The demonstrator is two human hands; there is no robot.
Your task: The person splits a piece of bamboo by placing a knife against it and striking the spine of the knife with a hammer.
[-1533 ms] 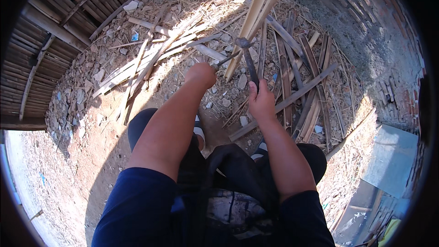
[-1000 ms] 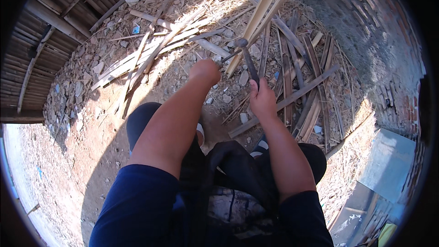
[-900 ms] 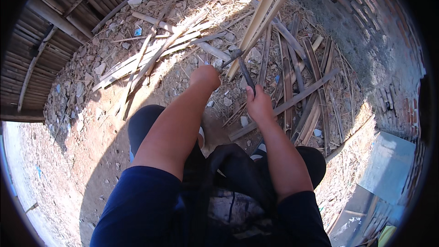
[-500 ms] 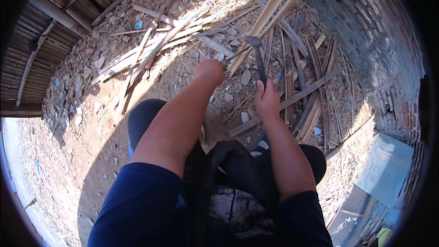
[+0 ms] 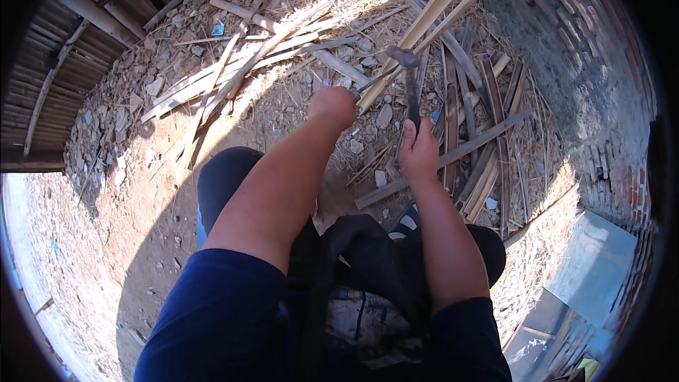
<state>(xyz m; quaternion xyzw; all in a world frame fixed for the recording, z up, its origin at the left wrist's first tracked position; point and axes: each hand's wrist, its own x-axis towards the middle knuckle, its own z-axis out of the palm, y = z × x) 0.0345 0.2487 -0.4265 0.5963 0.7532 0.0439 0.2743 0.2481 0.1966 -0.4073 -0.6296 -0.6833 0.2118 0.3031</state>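
My right hand (image 5: 421, 154) is wrapped round the handle of a hammer (image 5: 413, 92), whose head points away from me. My left hand (image 5: 332, 108) is closed on a thin dark metal tool (image 5: 377, 79), which looks like a chisel or blade. Its handle is hidden in my fist. The tool's far end reaches the near end of a pale split length of bamboo or wood (image 5: 433, 15), just left of the hammer head. A second pale strip (image 5: 472, 8) runs beside it, and both slant up to the top right. The hammer head is close to the strips; contact cannot be made out.
Pale strips (image 5: 240, 71) lie crossed on the rubble at the left. Darker slats (image 5: 488, 113) are heaped at the right, one board (image 5: 453, 157) lying across them. A brick wall (image 5: 559, 42) bounds the right side, a slatted wall (image 5: 49, 92) the upper left.
The hammer and both hands have shifted slightly right in the picture, along with the pale strips; the view itself has moved a little. Both grips are unchanged.
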